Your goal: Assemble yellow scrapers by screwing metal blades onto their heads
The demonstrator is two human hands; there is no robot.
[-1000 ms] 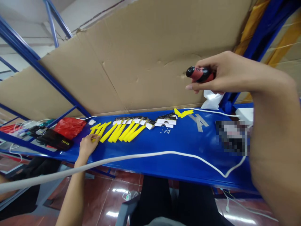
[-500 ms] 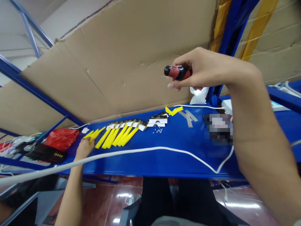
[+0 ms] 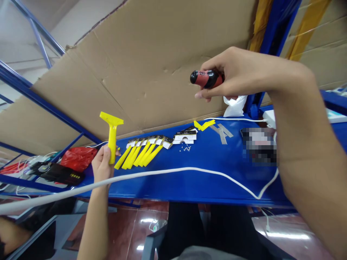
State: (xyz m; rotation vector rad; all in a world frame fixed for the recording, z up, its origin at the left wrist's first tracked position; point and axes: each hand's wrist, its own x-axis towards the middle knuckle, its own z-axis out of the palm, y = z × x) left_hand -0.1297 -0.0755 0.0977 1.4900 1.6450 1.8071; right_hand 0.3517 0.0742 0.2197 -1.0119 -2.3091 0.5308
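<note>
My left hand [image 3: 101,165] is closed around the handle of a yellow scraper [image 3: 112,133], held upright above the table with its wide head at the top. My right hand [image 3: 234,74] grips a red and black screwdriver [image 3: 202,78], raised in front of the cardboard; its butt points left and its shaft is hidden. Between the hands, several yellow scrapers [image 3: 146,155] lie in a slanted row, black-and-white cards [image 3: 154,140] over their heads. Right of them are stacked cards [image 3: 185,137], small screws [image 3: 186,148], yellow plastic parts [image 3: 205,125] and flat metal blades [image 3: 222,136].
A white cable [image 3: 187,168] crosses in front of the blue table [image 3: 206,184]. Cardboard [image 3: 162,65] stands along the back. A red plastic bag [image 3: 78,159] and a black box [image 3: 61,175] lie left; a white bag [image 3: 235,107] and a blurred-out object [image 3: 260,144] are right. Another person's arm [image 3: 12,233] shows lower left.
My left hand has lifted a yellow scraper from the left end of the row and turned it upright. My right hand still holds the screwdriver in nearly the same place.
</note>
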